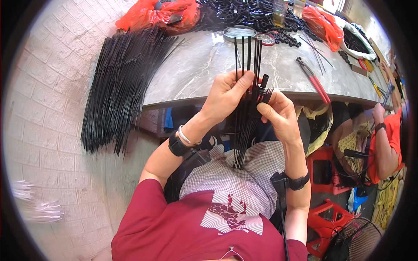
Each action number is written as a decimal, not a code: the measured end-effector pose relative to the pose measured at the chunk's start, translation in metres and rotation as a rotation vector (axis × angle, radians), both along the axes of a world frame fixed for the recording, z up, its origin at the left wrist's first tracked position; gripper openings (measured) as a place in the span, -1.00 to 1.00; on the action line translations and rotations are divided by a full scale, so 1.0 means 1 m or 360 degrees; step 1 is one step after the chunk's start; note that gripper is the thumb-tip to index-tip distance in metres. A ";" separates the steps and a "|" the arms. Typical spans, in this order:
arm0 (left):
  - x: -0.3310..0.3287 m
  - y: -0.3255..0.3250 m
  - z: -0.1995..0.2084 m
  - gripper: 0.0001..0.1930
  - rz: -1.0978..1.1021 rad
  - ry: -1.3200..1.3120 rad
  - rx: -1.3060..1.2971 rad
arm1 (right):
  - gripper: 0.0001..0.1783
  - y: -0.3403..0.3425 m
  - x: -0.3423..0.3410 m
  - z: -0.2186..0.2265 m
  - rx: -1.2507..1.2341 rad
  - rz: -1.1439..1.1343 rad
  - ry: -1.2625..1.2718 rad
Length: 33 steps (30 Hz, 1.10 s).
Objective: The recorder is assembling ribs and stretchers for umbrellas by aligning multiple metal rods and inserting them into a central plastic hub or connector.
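In front of my lap I hold up a bundle of thin black rods (246,130) that look like umbrella ribs. My left hand (228,93) pinches the upper rods between thumb and fingers, and several of them stick up past it. My right hand (281,114) is closed around a black tubular fitting (264,82), with short rod ends fanned beside it. The lower rods hang down to my checked apron (217,174). The fingers hide where the rods join the fitting.
A large sheaf of black rods (126,82) overhangs the table's left end. On the grey table (187,74) are a round tin (239,33), red-handled pliers (313,80), black fittings (235,13) and red bags (322,26). Right of me are a red stool (322,169) and a co-worker's arm (385,148).
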State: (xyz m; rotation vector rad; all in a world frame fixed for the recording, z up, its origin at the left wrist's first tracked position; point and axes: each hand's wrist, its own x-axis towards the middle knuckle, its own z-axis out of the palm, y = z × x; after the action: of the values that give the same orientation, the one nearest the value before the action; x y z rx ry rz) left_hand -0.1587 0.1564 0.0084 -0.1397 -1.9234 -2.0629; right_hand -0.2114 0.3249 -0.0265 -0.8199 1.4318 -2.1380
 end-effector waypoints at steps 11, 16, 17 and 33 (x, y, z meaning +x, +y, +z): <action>0.013 -0.009 -0.001 -0.76 -0.0010 0.0073 0.0021 | -0.88 -0.005 0.013 0.009 0.0028 0.0038 0.0083; 0.029 -0.015 0.009 -0.68 -0.0114 -0.0037 0.0016 | -0.87 -0.012 0.016 0.012 0.0029 0.0057 0.0052; 0.031 -0.015 0.010 -0.64 -0.0105 -0.0044 -0.0066 | -0.87 -0.014 0.016 0.012 0.0052 0.0061 0.0062; 0.053 -0.030 0.025 -0.72 -0.0020 0.0016 -0.0441 | -0.92 -0.031 0.022 0.010 -0.0014 0.0231 -0.0129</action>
State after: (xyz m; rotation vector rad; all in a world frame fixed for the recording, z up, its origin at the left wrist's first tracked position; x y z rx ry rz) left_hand -0.1061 0.1266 0.0333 -0.2243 -2.1981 -1.7889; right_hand -0.1893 0.2940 -0.0161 -0.8050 1.2830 -2.0457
